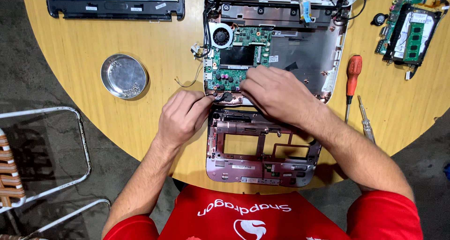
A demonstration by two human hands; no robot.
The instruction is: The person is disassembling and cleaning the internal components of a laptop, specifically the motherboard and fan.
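Observation:
An opened laptop base [304, 57] lies on the round wooden table [84, 47], with a green circuit board [239, 57] and a small fan [220, 36] inside. My left hand [183, 115] pinches a small black part [224, 97] at the base's near edge. My right hand [276, 92] rests fingers-down on the board's lower right corner; what it grips is hidden. A pinkish plastic frame [260, 148] lies just below both hands.
A round metal dish [124, 76] with small screws sits left. An orange-handled screwdriver [352, 78] and a clear-handled one [365, 120] lie right. A keyboard panel [115, 3] is at the back left, another circuit board [410, 29] at the back right. A metal chair frame [51, 155] stands left.

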